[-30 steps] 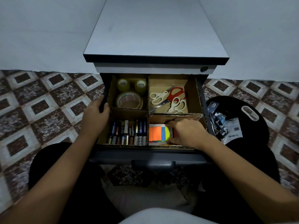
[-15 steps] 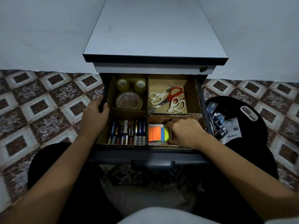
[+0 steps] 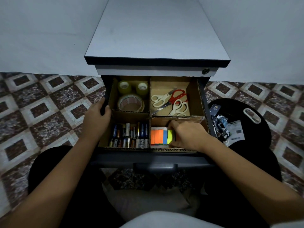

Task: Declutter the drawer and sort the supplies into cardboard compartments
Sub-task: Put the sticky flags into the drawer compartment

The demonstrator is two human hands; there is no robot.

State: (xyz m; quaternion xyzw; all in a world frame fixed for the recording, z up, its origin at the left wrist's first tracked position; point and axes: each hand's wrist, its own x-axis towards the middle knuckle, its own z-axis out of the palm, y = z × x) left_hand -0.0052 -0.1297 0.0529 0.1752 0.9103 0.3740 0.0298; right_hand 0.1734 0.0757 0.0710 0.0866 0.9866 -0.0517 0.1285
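The open drawer holds a cardboard insert with several compartments. Tape rolls fill the back left one, scissors the back right, and batteries the front left. Orange, blue and yellow sticky notes lie in the front right compartment. My left hand grips the drawer's left wall. My right hand is down in the front right compartment. Its fingers and thumb curl round a dark flat item right beside the yellow notes. The hand hides most of that item.
A black round stool on the right carries packaged items and a white clip. The cabinet top juts out above the drawer. Patterned floor tiles lie on both sides. My legs are under the drawer front.
My right hand has edged slightly left toward the sticky notes inside the front right compartment. My left hand has stayed on the drawer wall.
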